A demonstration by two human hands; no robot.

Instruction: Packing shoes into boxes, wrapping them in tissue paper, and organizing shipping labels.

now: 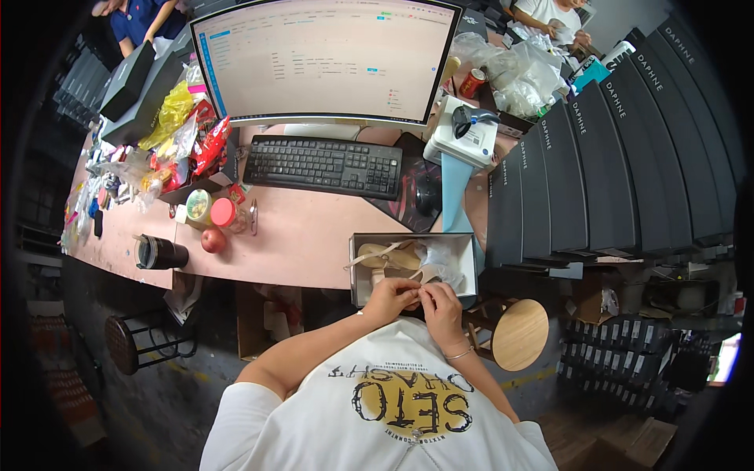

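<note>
An open shoe box [470, 275] sits at the table's near edge, directly in front of me. Inside it lies a beige strappy sandal [399, 257], and crumpled whitish wrapping [442, 263] fills the right side. Over the box's near rim, my left hand [388, 301] is closed in a pinch. Against it, fingertips nearly meeting, my right hand [444, 309] pinches too. Part of another beige shoe shows just beyond the fingertips. What sits between the fingers is too small and covered to make out.
Dark shoe boxes [577, 173] are stacked tall on the right. Behind the box are a keyboard [322, 165], a mouse [428, 193], a monitor [322, 63] and a scanner [473, 118] atop a white device. An apple [213, 240] and black tumbler [162, 253] stand left. Two people work beyond.
</note>
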